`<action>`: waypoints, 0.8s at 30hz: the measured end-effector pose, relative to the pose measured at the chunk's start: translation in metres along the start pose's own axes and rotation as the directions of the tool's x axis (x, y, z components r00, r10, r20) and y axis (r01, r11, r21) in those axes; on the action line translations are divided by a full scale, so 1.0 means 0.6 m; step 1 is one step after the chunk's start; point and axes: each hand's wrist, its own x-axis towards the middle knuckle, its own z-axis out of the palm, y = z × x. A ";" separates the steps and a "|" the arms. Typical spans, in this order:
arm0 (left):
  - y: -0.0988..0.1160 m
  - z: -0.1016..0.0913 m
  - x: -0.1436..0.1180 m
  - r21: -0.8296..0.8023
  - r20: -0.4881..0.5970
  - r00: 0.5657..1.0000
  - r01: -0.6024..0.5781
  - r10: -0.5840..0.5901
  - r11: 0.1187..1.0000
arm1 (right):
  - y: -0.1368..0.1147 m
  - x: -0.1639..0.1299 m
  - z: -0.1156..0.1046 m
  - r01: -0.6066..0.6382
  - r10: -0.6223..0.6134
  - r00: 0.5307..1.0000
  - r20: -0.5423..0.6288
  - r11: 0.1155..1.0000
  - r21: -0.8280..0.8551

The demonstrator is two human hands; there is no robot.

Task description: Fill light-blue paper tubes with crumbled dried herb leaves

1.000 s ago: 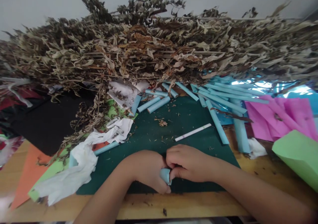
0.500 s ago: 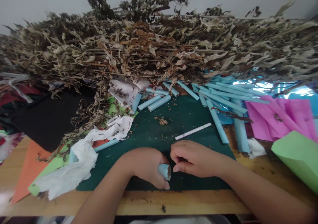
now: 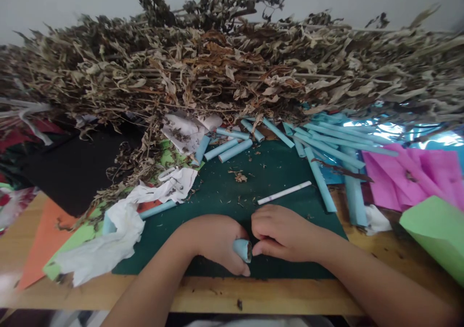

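On green mat (image 3: 224, 196): L hand (image 3: 213, 242) gripping stuffed blue paper roll (image 3: 242, 249), R hand (image 3: 281, 232) curled w/ fingertips at its open end.

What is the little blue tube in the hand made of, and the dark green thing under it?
The blue tube looks like matte rolled paper; brown crumbs show in its open end. The green mat seems to be dull rubbery plastic, flat and unwrinkled, maybe a cutting mat.
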 end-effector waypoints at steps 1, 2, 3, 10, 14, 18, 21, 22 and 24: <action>0.000 0.001 0.000 -0.005 0.000 1.000 -0.003 0.003 1.000 | 0.001 0.001 0.003 0.014 -0.014 1.000 -0.010 1.000 -0.003; 0.000 0.001 0.001 -0.013 -0.002 1.000 -0.008 0.008 1.000 | 0.001 0.003 0.007 0.018 -0.018 0.999 -0.026 1.000 -0.011; 0.000 0.002 0.001 -0.021 -0.004 1.000 -0.015 0.015 1.000 | 0.001 0.004 0.011 0.015 -0.016 0.999 -0.046 1.000 -0.025; 0.000 0.003 0.003 -0.009 -0.018 1.000 -0.013 0.013 1.000 | 0.005 0.006 0.017 -0.109 0.092 0.988 -0.121 0.984 -0.143; -0.001 0.005 0.002 -0.016 -0.016 1.000 -0.014 0.014 1.000 | 0.014 0.002 0.007 -0.098 0.089 0.982 -0.169 0.994 -0.045; 0.001 0.006 0.002 0.012 -0.049 0.999 -0.020 0.021 1.000 | 0.008 0.009 0.012 -0.080 0.078 0.983 -0.164 0.997 -0.011; 0.002 0.007 0.004 0.022 -0.034 0.998 -0.060 0.061 0.998 | -0.001 0.019 0.021 -0.096 0.094 0.989 -0.115 0.995 -0.007; 0.002 0.007 0.005 0.018 -0.020 0.997 -0.070 0.070 0.997 | -0.002 0.021 0.022 -0.102 0.102 0.989 -0.105 0.995 0.003; 0.001 0.007 0.006 0.011 -0.002 0.997 -0.074 0.074 0.997 | -0.002 0.023 0.023 -0.113 0.115 0.989 -0.092 0.993 0.030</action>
